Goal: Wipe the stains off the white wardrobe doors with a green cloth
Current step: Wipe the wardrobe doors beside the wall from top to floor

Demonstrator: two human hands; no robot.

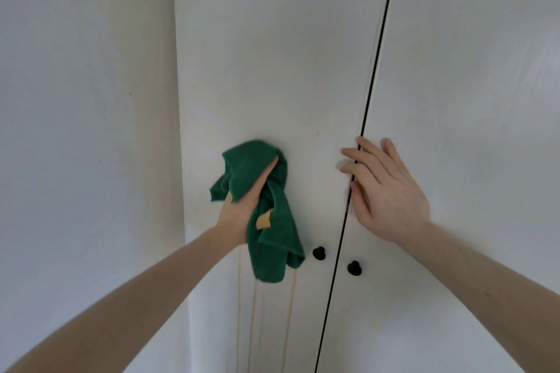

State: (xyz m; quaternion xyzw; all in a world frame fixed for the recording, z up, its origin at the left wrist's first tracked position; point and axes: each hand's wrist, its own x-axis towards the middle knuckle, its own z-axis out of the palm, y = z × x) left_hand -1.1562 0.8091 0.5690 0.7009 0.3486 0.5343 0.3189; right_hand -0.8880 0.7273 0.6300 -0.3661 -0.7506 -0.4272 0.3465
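The left hand (242, 212) grips a bunched dark green microfibre cloth (266, 221), its fingers curled round the upper folds and pressing them against the left white wardrobe door (272, 54). The cloth's top bulges above the fingers, a short flap sticks out to the left of the hand, and the longer remainder hangs down to the right of the wrist. A small orange-yellow tag or patch (263, 220) shows on the hanging part, just beside the heel of the hand; which of the two it is cannot be made out.

The right hand (381, 188) lies flat with fingers straight and spread, holding nothing. It rests across the thin dark vertical gap (374, 70) between the two doors: fingertips on the left door, palm over the right white wardrobe door (469, 85).

Below and between the hands sit two small round black knobs, the left knob (318, 253) close to the cloth's hanging end and the right knob (354, 268) beneath the right hand's wrist, one on each side of the gap.

Beneath the left hand, faint yellowish drip streaks (291, 312) run down the left door from behind the cloth's lower end. To the left of the left forearm stands a plain off-white wall (85, 100).
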